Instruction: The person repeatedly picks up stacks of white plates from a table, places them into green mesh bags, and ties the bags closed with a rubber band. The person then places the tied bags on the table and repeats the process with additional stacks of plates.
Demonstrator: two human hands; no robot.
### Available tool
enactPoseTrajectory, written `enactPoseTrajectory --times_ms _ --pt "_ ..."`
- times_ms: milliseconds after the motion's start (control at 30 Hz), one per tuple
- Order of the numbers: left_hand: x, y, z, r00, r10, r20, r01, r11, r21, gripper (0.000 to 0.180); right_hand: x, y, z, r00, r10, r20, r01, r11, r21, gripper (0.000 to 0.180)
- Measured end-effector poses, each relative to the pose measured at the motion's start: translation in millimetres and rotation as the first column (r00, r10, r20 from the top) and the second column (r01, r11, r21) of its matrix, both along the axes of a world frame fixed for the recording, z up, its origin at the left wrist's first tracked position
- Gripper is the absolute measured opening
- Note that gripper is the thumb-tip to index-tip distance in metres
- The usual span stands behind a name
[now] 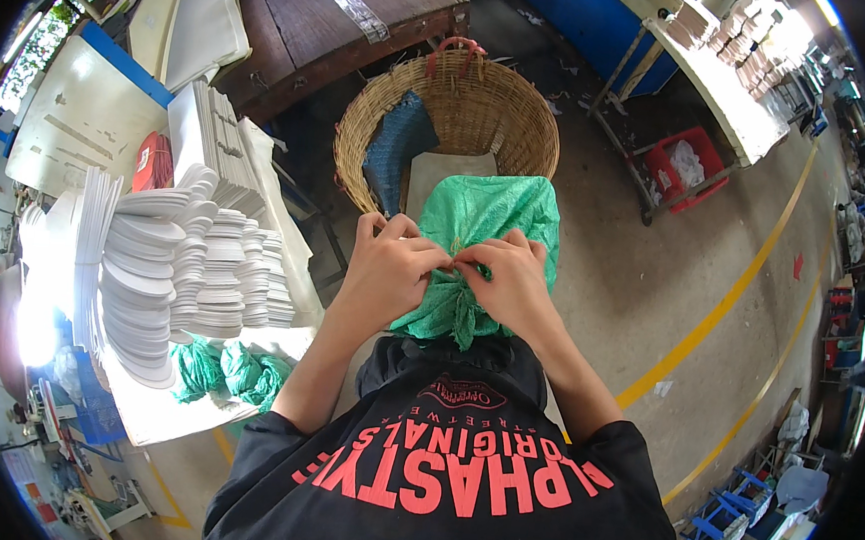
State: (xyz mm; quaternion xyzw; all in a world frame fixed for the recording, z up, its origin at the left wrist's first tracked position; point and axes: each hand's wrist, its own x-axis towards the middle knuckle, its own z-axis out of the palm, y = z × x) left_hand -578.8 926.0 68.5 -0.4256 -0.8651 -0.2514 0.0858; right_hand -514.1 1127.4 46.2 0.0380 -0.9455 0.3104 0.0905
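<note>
A green woven plastic sack (502, 210) sits right in front of my body, its top gathered into a bunch with a loose tail hanging toward me. My left hand (392, 272) pinches the gathered neck from the left. From the right, my right hand (514, 284) pinches the same spot, so the fingertips of both hands nearly meet. A thin yellowish strand shows at the neck just beyond my fingers; whether I hold it too is hidden. Just past the sack stands a round wicker basket (499, 104) with a blue woven piece (399, 142) inside.
On my left, a table (141, 415) carries stacks of white insole-shaped sheets (141, 280) and crumpled green sacks (235, 372). A brown wooden table (309, 21) stands beyond the basket. A red crate (685, 167) sits under a bench at far right. Yellow lines (720, 315) mark the floor.
</note>
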Motion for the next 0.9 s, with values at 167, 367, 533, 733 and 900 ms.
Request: enactPoseTrajectory --times_ms 167,367,533,733,900 --pt "0 7 -4 0.991 0.083 -0.1 -0.081 0.996 0.026 0.024 -3 -1 -2 1.0 0.008 0.021 -0.007 1.0 -0.003 0.01" --pt "27 20 -14 0.958 0.262 -0.114 -0.227 0.94 0.253 0.034 -8 3 -13 0.997 0.018 0.078 0.002 0.968 -0.249 0.014" --pt "47 30 -31 0.936 0.338 -0.1 -0.286 0.895 0.343 0.03 -8 6 -21 0.994 0.031 0.101 0.007 0.933 -0.359 0.013" --pt "38 26 -45 0.929 0.358 -0.093 -0.316 0.899 0.303 0.021 -8 10 -25 0.979 0.117 0.166 -0.018 0.862 -0.506 0.011" --pt "32 20 -43 0.921 0.362 -0.147 -0.322 0.917 0.236 0.02 -9 10 -30 0.982 0.133 0.131 -0.047 0.854 -0.518 0.011"
